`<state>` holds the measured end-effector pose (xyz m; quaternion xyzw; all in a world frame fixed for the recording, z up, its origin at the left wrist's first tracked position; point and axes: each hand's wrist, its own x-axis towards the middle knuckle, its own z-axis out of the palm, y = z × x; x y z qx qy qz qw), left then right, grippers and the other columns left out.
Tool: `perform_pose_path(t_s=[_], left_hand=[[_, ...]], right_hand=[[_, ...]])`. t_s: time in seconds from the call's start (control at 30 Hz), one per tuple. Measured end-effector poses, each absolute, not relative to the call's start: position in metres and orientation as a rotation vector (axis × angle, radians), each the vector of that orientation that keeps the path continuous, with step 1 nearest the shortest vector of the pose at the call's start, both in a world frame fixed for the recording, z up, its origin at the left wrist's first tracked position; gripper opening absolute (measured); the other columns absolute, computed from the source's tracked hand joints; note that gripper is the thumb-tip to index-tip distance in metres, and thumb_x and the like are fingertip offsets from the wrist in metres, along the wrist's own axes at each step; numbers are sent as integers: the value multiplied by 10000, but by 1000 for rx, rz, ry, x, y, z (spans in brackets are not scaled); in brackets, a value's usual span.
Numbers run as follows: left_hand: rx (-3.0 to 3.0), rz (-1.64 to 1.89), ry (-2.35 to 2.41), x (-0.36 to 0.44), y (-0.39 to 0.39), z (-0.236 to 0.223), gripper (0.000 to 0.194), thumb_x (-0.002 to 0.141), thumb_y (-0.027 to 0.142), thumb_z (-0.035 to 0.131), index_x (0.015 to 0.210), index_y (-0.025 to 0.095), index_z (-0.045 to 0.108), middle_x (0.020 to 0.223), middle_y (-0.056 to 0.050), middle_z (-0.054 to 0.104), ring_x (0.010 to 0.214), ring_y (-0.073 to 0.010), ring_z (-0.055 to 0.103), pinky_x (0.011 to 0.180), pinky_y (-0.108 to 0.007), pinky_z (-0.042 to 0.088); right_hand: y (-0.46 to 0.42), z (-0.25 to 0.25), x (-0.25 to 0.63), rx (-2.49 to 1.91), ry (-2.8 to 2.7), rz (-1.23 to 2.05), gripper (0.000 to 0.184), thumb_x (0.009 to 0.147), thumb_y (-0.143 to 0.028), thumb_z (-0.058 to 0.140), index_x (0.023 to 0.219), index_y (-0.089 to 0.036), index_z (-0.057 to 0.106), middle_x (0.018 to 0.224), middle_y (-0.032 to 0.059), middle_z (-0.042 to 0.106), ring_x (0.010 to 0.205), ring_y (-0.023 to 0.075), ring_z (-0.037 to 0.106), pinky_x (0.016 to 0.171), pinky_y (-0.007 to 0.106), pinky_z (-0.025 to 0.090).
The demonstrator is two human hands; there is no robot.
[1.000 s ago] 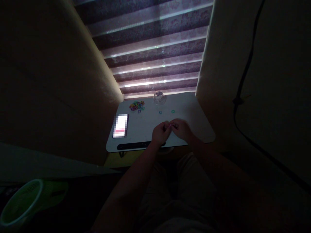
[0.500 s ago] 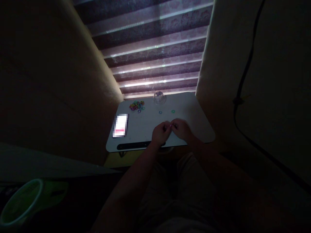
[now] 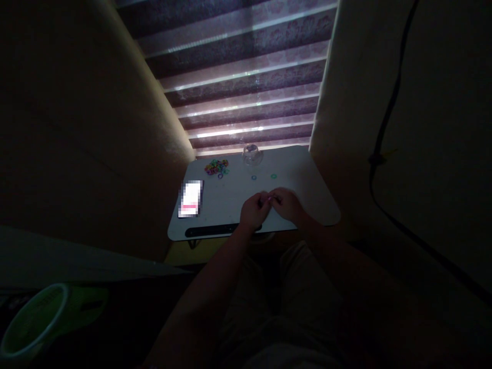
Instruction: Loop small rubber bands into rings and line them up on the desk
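Note:
My left hand (image 3: 254, 210) and my right hand (image 3: 286, 205) meet above the front right of the small white table (image 3: 230, 200). Both are closed, fingertips pinching a tiny pink band (image 3: 270, 198) between them; most of it is hidden by the fingers. Just beyond lie a bluish elastic band (image 3: 254, 178) and a green elastic band (image 3: 274, 176), apart from each other. A heap of multicoloured elastic bands (image 3: 216, 167) sits at the back left, with a purple band (image 3: 220, 176) at its near edge.
A clear glass jar (image 3: 251, 155) stands at the table's back edge before the striped blind (image 3: 249, 102). A phone with a lit screen (image 3: 191, 199) lies at the left. A dark slot (image 3: 211, 230) runs along the front. A green basket (image 3: 54, 318) is at lower left.
The hands stay together in nearly the same place, with only slight finger movement around the pink band. The things on the table have not moved.

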<state>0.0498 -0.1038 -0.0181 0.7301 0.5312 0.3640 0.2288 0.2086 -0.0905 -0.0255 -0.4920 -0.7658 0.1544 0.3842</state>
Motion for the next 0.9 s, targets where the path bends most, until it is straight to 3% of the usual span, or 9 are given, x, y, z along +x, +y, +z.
perform_pose_path(t_s=[0.23,0.6,0.9], left_hand=[[2010,1021,1461,49,-103,-19,330,875,488,509,826,178,613,705,-1,624,628,-118,531,601,-237,386],[1979,1075,1387,51,-103,-18,193,864,336,548,932,179,639,892,-41,683,771,-136,597,716,-249,463],[1971,1043,1515,52,-102,-17,201,908,295,470,938,206,647,850,-28,693,760,-160,612,705,-272,458]], right_hand=[[-90,-28,207,-1300,-1902,304,72,799,-222,549,771,-196,610,728,29,588,703,164,517,663,280,380],[-92,-26,206,-1345,-1895,283,138,840,-285,533,734,-201,561,697,20,556,670,155,485,628,277,334],[-90,-28,206,-1356,-1901,238,226,850,-332,535,665,-204,513,650,9,517,631,148,446,601,283,307]])
